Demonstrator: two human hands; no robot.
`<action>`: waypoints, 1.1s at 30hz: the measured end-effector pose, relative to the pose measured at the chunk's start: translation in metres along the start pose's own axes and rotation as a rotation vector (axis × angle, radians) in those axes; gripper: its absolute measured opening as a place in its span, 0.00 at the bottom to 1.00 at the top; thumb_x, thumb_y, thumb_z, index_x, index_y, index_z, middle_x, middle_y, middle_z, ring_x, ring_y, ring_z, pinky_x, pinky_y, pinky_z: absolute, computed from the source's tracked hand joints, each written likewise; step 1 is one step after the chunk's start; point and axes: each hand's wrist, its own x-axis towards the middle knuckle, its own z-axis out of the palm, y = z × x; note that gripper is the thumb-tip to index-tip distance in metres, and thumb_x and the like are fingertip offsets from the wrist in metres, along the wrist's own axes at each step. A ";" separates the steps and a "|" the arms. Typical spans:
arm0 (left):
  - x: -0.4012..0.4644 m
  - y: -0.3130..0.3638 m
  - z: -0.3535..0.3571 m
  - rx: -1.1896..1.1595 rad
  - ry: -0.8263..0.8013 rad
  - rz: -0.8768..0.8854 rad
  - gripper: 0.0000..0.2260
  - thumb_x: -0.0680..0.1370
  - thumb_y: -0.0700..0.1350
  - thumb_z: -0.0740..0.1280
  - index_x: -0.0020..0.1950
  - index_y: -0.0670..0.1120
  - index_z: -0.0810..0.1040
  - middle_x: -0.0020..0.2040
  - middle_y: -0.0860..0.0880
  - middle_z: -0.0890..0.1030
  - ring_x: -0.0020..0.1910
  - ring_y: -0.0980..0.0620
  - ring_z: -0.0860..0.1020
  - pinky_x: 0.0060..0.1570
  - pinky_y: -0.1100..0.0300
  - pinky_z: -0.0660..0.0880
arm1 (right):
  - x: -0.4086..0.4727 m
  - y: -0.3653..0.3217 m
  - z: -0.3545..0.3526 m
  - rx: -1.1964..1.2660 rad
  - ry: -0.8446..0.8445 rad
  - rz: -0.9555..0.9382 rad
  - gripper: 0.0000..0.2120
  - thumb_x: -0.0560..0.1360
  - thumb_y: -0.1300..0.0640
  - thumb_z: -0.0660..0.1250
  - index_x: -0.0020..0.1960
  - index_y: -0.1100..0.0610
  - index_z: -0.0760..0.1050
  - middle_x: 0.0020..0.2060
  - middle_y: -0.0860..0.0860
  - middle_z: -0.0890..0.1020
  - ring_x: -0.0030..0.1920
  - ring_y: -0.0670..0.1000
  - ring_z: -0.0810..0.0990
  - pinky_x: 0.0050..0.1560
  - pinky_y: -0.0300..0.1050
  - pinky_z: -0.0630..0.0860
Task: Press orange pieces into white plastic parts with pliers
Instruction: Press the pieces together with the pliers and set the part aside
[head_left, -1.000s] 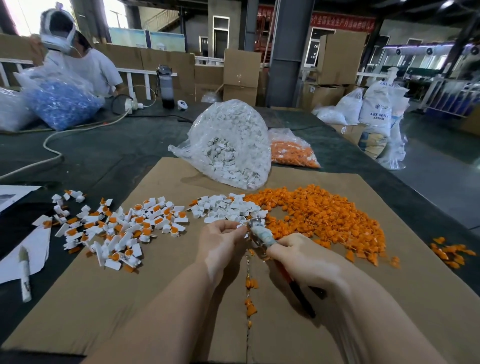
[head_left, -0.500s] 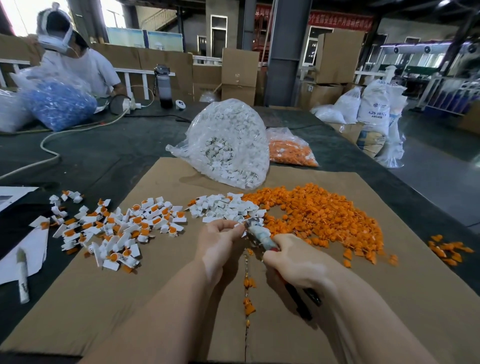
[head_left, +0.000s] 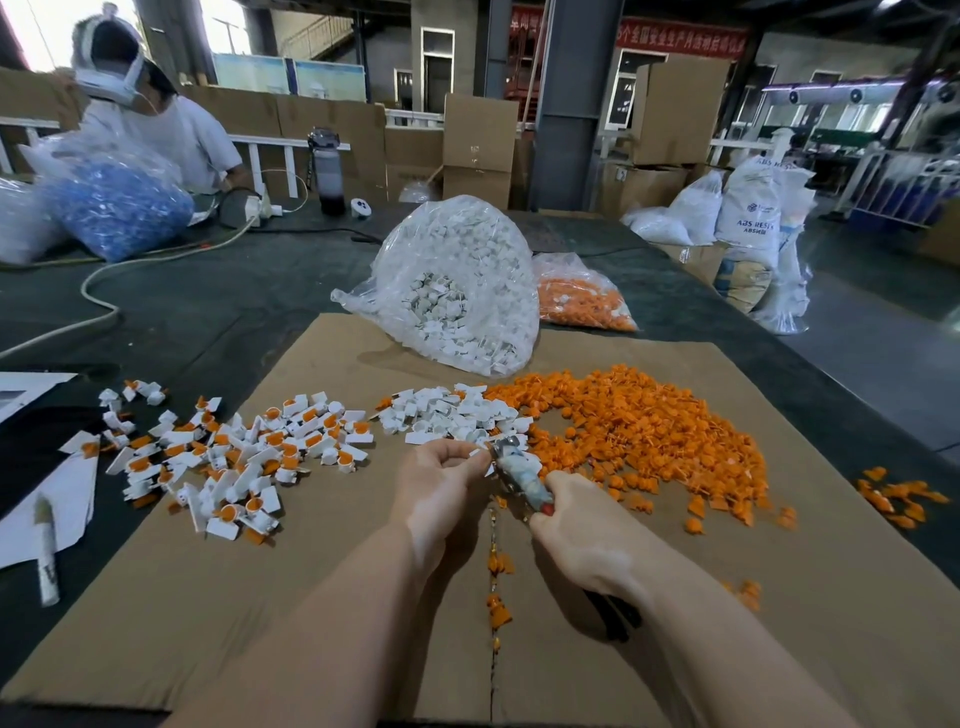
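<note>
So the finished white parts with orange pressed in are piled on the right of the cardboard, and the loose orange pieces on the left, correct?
Not quite: the sides are swapped. In the head view the finished white parts with orange inside lie at the cardboard's left edge, and the loose orange pieces are heaped on the right.

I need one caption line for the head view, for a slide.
Left hand holds a white part at the pliers gripped by the right hand, between white and orange piles.

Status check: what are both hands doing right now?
Left hand pinches white part at pliers' tip. Right hand grips pliers. Nothing in the way.
</note>
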 end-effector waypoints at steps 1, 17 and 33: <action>0.000 0.000 0.000 0.004 0.004 0.004 0.03 0.76 0.39 0.68 0.48 0.41 0.79 0.41 0.43 0.82 0.34 0.53 0.78 0.25 0.70 0.72 | 0.000 0.000 0.000 0.000 -0.001 0.004 0.04 0.79 0.53 0.58 0.46 0.52 0.65 0.38 0.48 0.70 0.35 0.46 0.70 0.32 0.41 0.64; -0.004 0.002 -0.003 0.010 0.001 0.003 0.01 0.76 0.41 0.68 0.45 0.43 0.78 0.42 0.45 0.82 0.38 0.53 0.79 0.32 0.66 0.74 | -0.003 -0.003 -0.004 0.031 -0.006 -0.022 0.08 0.77 0.47 0.62 0.49 0.51 0.67 0.39 0.46 0.70 0.37 0.45 0.69 0.33 0.39 0.64; -0.001 -0.014 -0.004 0.341 -0.032 0.260 0.06 0.77 0.42 0.66 0.51 0.48 0.82 0.49 0.52 0.81 0.52 0.57 0.76 0.52 0.66 0.68 | 0.006 0.048 -0.009 -0.259 0.498 0.102 0.25 0.71 0.34 0.63 0.53 0.55 0.68 0.50 0.50 0.73 0.54 0.52 0.71 0.51 0.43 0.70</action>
